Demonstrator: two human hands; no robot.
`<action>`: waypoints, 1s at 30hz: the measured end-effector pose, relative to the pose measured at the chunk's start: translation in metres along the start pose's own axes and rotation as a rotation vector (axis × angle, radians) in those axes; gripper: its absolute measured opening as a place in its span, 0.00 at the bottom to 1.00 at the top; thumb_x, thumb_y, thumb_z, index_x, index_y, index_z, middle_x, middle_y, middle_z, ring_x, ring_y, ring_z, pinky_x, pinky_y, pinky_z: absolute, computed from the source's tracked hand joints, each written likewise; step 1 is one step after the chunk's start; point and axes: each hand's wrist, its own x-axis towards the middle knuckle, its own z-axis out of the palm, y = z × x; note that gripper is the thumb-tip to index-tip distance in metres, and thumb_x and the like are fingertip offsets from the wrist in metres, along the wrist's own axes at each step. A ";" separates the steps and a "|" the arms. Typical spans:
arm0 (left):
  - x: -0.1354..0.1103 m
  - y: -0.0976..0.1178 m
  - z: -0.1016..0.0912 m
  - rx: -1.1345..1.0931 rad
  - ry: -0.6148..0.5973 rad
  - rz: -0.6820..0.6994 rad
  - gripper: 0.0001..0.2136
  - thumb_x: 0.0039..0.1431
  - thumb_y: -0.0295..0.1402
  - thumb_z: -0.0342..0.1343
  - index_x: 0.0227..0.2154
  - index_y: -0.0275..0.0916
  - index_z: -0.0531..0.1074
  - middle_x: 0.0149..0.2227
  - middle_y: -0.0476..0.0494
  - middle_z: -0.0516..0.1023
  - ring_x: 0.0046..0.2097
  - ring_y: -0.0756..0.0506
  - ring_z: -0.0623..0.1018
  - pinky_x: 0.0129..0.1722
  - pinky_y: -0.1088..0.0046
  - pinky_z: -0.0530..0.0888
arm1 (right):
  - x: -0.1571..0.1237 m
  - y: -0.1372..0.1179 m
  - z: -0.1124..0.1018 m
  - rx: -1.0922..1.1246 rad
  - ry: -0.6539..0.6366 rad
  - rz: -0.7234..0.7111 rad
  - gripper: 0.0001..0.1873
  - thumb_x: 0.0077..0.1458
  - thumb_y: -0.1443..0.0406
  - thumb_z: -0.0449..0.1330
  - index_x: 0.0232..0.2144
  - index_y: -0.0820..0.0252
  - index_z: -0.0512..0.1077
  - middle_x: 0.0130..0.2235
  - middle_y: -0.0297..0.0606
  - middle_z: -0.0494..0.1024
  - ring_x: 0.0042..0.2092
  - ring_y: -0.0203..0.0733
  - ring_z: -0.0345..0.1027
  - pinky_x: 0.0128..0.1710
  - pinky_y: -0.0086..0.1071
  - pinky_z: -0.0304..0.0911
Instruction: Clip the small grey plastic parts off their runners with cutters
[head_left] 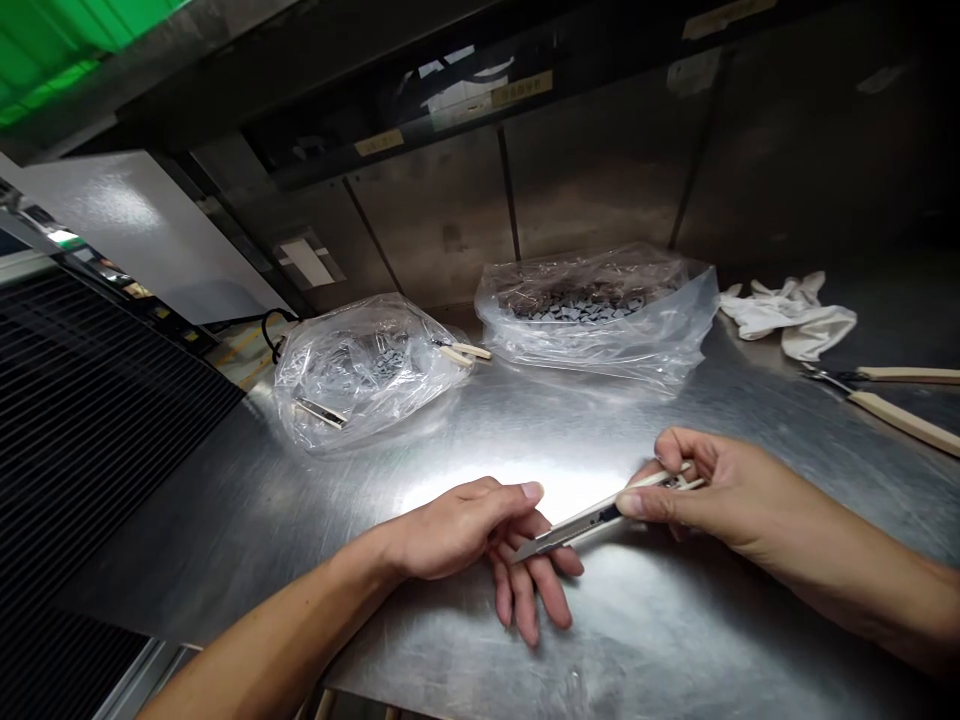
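Observation:
In my right hand (697, 490) is a slim utility knife (581, 522) with a pale handle, gripped between thumb and fingers. Its pointed blade end angles down to the left, over the fingers of my left hand (487, 540). That hand is palm up with its fingers spread; whether the blade touches them I cannot tell. Both hands are above the shiny metal table (360, 510). Beyond my left hand, a clear plastic bag (360, 370) holds small grey pieces, and another knife (321, 412) lies at its front.
A larger clear bag (600, 340) with many small grey pieces stands at the back. Pliers with pale handles (465, 353) rest between the bags. White gloves (787, 312) and larger cream-handled pliers (892, 400) lie at the right. A metal wall panel (592, 200) bounds the table's back.

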 end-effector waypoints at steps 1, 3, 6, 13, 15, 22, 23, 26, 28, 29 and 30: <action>0.000 0.000 0.001 0.009 -0.003 -0.003 0.33 0.69 0.54 0.41 0.41 0.27 0.80 0.33 0.29 0.84 0.25 0.45 0.79 0.25 0.72 0.72 | 0.000 0.001 0.000 -0.016 -0.008 0.007 0.29 0.39 0.56 0.76 0.29 0.54 0.58 0.29 0.35 0.76 0.28 0.37 0.64 0.24 0.28 0.54; -0.001 0.001 0.001 0.020 -0.012 -0.013 0.33 0.69 0.54 0.40 0.42 0.27 0.80 0.33 0.29 0.84 0.25 0.45 0.79 0.25 0.73 0.71 | 0.000 0.003 0.000 -0.054 -0.015 0.016 0.30 0.40 0.55 0.76 0.29 0.54 0.57 0.28 0.33 0.75 0.27 0.36 0.62 0.23 0.27 0.51; -0.001 0.000 0.000 0.009 -0.044 -0.027 0.34 0.70 0.53 0.38 0.42 0.27 0.80 0.33 0.29 0.84 0.25 0.45 0.80 0.25 0.73 0.71 | 0.001 0.006 -0.001 -0.125 0.015 0.022 0.31 0.39 0.52 0.76 0.28 0.54 0.57 0.25 0.31 0.71 0.25 0.35 0.57 0.21 0.27 0.47; 0.001 -0.005 -0.009 -0.035 -0.107 -0.019 0.36 0.71 0.51 0.32 0.43 0.28 0.80 0.34 0.30 0.84 0.26 0.45 0.81 0.26 0.73 0.72 | 0.002 0.006 0.000 -0.217 0.056 0.066 0.34 0.36 0.42 0.74 0.28 0.53 0.59 0.22 0.28 0.65 0.24 0.34 0.52 0.20 0.28 0.44; 0.002 -0.005 -0.010 -0.033 -0.119 -0.025 0.36 0.71 0.51 0.31 0.44 0.28 0.80 0.34 0.30 0.84 0.26 0.45 0.81 0.27 0.73 0.72 | 0.002 0.008 0.000 -0.215 0.044 0.061 0.33 0.37 0.43 0.74 0.29 0.53 0.60 0.23 0.28 0.66 0.24 0.34 0.52 0.21 0.28 0.44; 0.003 -0.008 -0.011 -0.056 -0.133 -0.019 0.36 0.72 0.50 0.30 0.46 0.28 0.80 0.33 0.33 0.84 0.27 0.44 0.82 0.25 0.72 0.73 | 0.005 0.016 -0.003 -0.248 0.027 0.060 0.29 0.40 0.44 0.73 0.31 0.53 0.64 0.22 0.29 0.66 0.24 0.35 0.52 0.20 0.29 0.44; 0.003 -0.008 -0.012 -0.065 -0.129 -0.025 0.36 0.72 0.50 0.31 0.46 0.28 0.80 0.33 0.33 0.84 0.28 0.44 0.82 0.25 0.72 0.73 | 0.005 0.016 -0.003 -0.257 0.031 0.062 0.29 0.40 0.44 0.73 0.31 0.53 0.64 0.22 0.29 0.66 0.24 0.36 0.53 0.20 0.29 0.44; 0.005 -0.011 -0.013 -0.086 -0.123 -0.045 0.36 0.71 0.51 0.30 0.45 0.28 0.79 0.33 0.33 0.84 0.28 0.43 0.83 0.24 0.72 0.73 | 0.004 0.012 -0.004 -0.290 0.024 0.075 0.28 0.41 0.45 0.72 0.32 0.53 0.65 0.22 0.29 0.66 0.24 0.36 0.53 0.20 0.29 0.46; 0.006 -0.013 -0.014 -0.079 -0.124 -0.040 0.37 0.71 0.51 0.30 0.45 0.27 0.79 0.32 0.31 0.84 0.27 0.42 0.82 0.23 0.72 0.73 | 0.002 0.008 -0.004 -0.320 -0.005 0.093 0.28 0.43 0.45 0.72 0.32 0.54 0.65 0.23 0.29 0.65 0.25 0.35 0.54 0.21 0.28 0.47; 0.006 -0.013 -0.014 -0.071 -0.124 -0.029 0.37 0.71 0.51 0.29 0.45 0.26 0.79 0.32 0.31 0.84 0.26 0.42 0.82 0.23 0.71 0.73 | 0.002 0.006 -0.004 -0.332 -0.011 0.099 0.28 0.43 0.44 0.72 0.32 0.54 0.65 0.23 0.29 0.64 0.25 0.35 0.54 0.21 0.28 0.47; 0.007 -0.014 -0.014 -0.063 -0.126 -0.019 0.38 0.71 0.51 0.29 0.45 0.26 0.79 0.32 0.30 0.84 0.25 0.42 0.81 0.23 0.71 0.72 | 0.002 0.004 -0.003 -0.337 -0.017 0.104 0.28 0.43 0.44 0.71 0.33 0.54 0.65 0.23 0.28 0.64 0.25 0.35 0.53 0.21 0.28 0.47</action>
